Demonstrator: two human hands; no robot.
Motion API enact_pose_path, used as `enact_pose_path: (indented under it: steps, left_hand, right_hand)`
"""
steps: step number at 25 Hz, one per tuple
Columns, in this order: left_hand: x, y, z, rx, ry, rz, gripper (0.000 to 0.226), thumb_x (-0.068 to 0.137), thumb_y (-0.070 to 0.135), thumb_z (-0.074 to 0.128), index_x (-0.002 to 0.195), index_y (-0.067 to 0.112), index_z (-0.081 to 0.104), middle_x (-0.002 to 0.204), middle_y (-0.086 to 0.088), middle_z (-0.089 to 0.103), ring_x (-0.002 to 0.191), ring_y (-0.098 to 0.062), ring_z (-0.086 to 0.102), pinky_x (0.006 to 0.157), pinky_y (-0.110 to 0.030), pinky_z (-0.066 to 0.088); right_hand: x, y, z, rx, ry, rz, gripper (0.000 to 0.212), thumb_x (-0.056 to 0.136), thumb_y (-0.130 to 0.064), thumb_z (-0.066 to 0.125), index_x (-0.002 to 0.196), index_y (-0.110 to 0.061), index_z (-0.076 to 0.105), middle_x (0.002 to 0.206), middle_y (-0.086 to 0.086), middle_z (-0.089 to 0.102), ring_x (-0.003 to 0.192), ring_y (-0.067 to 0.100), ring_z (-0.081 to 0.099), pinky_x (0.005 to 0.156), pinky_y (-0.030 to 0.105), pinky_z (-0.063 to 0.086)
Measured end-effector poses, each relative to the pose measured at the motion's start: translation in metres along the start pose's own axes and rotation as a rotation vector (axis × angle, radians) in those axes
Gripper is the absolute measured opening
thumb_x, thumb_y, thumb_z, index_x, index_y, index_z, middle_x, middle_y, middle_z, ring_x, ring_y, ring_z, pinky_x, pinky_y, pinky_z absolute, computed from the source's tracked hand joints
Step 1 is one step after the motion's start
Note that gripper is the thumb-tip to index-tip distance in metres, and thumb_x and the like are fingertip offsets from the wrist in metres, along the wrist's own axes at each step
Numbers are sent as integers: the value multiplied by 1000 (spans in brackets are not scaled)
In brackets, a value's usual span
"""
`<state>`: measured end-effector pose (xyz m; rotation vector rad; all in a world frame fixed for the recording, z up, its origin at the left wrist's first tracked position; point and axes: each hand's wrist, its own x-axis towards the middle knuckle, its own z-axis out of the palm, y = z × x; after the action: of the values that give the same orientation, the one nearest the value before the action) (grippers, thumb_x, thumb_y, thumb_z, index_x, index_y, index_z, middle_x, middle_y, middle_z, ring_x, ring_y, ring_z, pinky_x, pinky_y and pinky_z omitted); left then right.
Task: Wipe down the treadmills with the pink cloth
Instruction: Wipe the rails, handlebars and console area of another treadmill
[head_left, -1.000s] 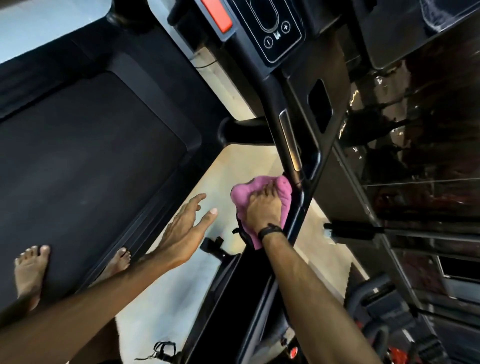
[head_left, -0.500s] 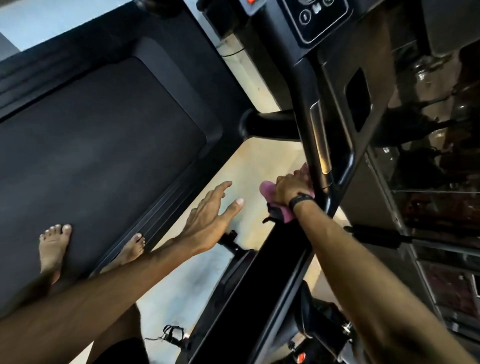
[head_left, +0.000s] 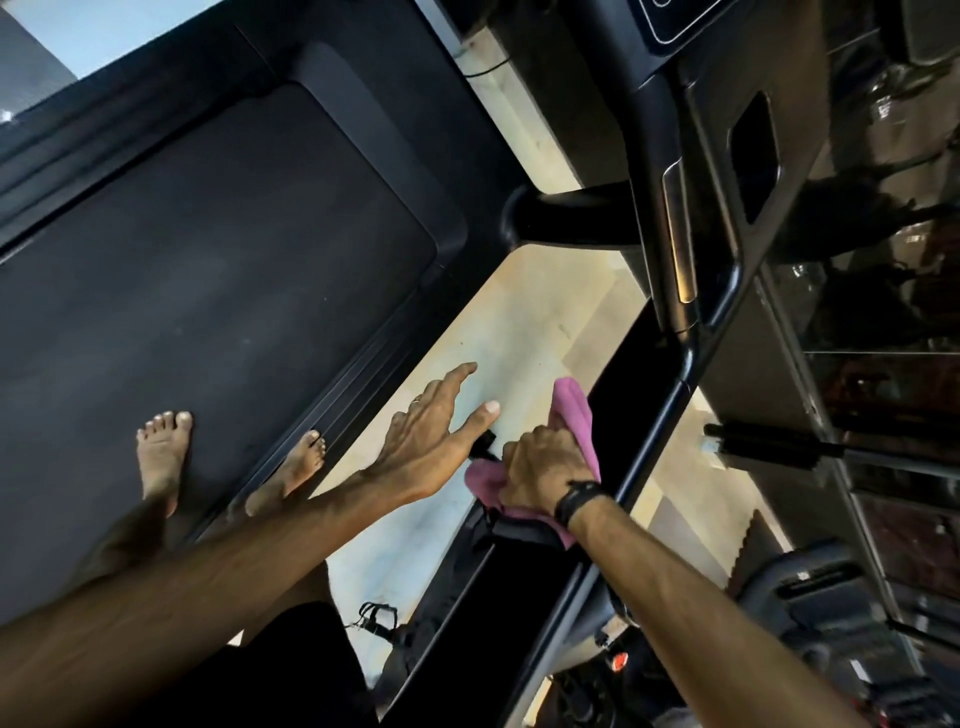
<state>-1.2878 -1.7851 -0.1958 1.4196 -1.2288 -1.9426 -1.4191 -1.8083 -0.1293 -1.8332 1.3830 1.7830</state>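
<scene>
A gym: a treadmill belt (head_left: 208, 291), its handrail (head_left: 654, 415) and console (head_left: 675, 21).

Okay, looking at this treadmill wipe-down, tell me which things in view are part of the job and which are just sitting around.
Part of the job:
- pink cloth, gripped by the right hand against the handrail
- treadmill belt underfoot
- console panel at the top edge

Just lying about:
- left hand, open, holding nothing
- dark clip on the pale floor
- black wristband

Pale tiled floor (head_left: 524, 332), bare feet (head_left: 162, 447)
</scene>
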Motion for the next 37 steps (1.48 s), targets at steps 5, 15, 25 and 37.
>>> enact_pose_path:
  steps: [5,15,25,37]
  left_hand:
    - [-28,-14,-15,6,-24,-29,78,80,81,26,149,47,21,146,4,43,134,-22,44,113,-56,27]
    - [-58,-41,-15,97,-103,-52,86,76,86,24,151,46,18,153,4,39,138,-24,41,115,-55,25]
    - [-52,-30,0,112,-131,4,79,80,78,26,151,46,18,148,3,44,131,-21,46,112,-55,29]
    - [-76,12,12,187,-61,179,80,77,82,22,151,51,14,153,8,36,141,-20,36,116,-57,23]
  right_hand:
    - [-36,-51,40,-41,98,1,75,85,-54,8,93,-19,73,103,17,73,134,46,43,118,59,-5]
    - [-108,-126,68,192,243,-104,86,91,-35,-8,85,-9,73,89,25,68,106,47,57,113,51,9]
    - [-84,-90,46,66,194,-43,38,85,-42,30,88,-25,64,87,-3,66,102,30,59,110,53,20]
    - [-81,0,39,534,795,356,44,86,-35,56,128,-24,64,137,0,61,145,26,35,112,74,-10]
